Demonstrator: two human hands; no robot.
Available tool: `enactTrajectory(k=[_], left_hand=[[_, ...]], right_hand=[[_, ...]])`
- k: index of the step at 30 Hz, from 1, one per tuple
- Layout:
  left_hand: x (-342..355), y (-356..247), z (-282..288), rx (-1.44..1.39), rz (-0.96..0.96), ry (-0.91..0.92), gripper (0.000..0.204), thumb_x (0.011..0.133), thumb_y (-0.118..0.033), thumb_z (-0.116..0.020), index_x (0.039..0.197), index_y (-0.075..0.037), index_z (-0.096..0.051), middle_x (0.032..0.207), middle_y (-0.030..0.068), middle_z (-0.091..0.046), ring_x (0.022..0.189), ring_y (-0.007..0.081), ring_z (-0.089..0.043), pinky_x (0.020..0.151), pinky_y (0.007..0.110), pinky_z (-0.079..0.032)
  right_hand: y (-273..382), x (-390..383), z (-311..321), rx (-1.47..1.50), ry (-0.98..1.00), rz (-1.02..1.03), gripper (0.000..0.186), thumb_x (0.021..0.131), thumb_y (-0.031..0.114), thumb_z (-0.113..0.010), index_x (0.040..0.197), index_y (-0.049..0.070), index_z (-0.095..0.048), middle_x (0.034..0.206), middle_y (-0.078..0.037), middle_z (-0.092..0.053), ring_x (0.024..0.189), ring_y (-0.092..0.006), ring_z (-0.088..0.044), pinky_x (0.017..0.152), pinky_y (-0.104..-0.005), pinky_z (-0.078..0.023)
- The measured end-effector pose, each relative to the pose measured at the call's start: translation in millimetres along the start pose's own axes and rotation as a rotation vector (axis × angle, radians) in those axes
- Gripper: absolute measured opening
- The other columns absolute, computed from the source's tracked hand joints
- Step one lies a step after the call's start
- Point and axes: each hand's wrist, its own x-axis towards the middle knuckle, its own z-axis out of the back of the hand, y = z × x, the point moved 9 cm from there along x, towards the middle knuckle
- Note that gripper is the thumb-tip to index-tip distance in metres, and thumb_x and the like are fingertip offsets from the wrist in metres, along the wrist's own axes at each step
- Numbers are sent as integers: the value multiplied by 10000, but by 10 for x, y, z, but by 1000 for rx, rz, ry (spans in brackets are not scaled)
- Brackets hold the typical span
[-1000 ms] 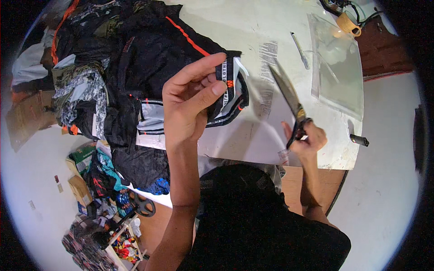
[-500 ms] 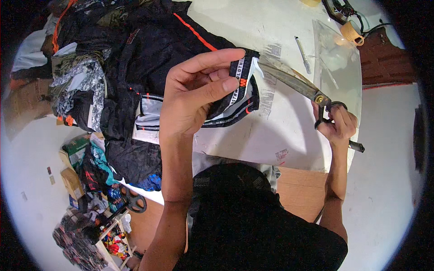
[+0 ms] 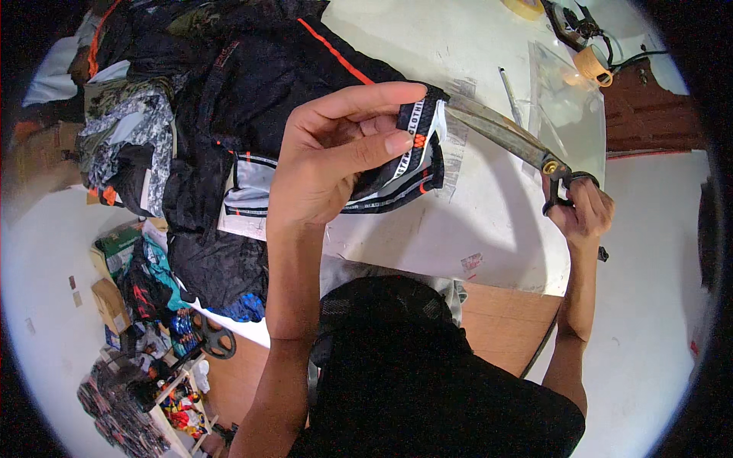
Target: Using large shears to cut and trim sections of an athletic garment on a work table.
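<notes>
My left hand [image 3: 321,160] pinches the folded edge of a black garment's band [image 3: 411,137], which has white print, a small orange mark and a pale strip along it, between fingers and thumb. My right hand [image 3: 580,214] grips large scissors [image 3: 500,130] by the black handles. Their blades point up and leftward, with the tips at the band's right edge beside my left fingertips; whether they touch it is unclear. The black garment [image 3: 259,91] with an orange stripe lies on the white table [image 3: 504,259], partly hidden behind my left hand.
Camouflage fabric [image 3: 160,145] and other garments pile at the left, with packets and cloth [image 3: 141,275] lower down. At the right are a clear sheet [image 3: 565,91], a pen [image 3: 510,95], a tape roll [image 3: 523,8], an orange mug [image 3: 592,65] and cables.
My right hand has moved rightward and up since one second ago, tilting the scissors so the blades reach toward the band. My left hand still holds the band, slightly farther right at the fingertips.
</notes>
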Motion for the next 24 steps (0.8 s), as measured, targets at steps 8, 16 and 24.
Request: enactTrajectory(k=[8,16,24], left_hand=[[-20,0,4,-49,-15,30,373,724,137,-602,1090,67,-581,959,172,-645,832,170,-635,767,258,-509],[-31,49,-9,-99,-21,74,386,728,143,-594,1105,68,-569,1010,184,-632,898,188,-628,816,282,-501],[-16,86,-58,-189,-8,118,410,715,138,-605,1117,66,-561,1013,190,-631,893,191,-630,816,289,-503]], right_hand=[[24,26,31,16,-11,19,250,728,240,-642,665,22,-537,610,-52,-521,486,-169,-524,429,-275,-402],[55,-32,-27,46,-19,-38,192,652,169,-617,620,34,-483,562,-49,-462,441,-163,-469,409,-280,-375],[48,-46,-69,164,-3,-92,166,534,120,-596,597,33,-470,545,-54,-450,402,-157,-439,388,-271,-358]])
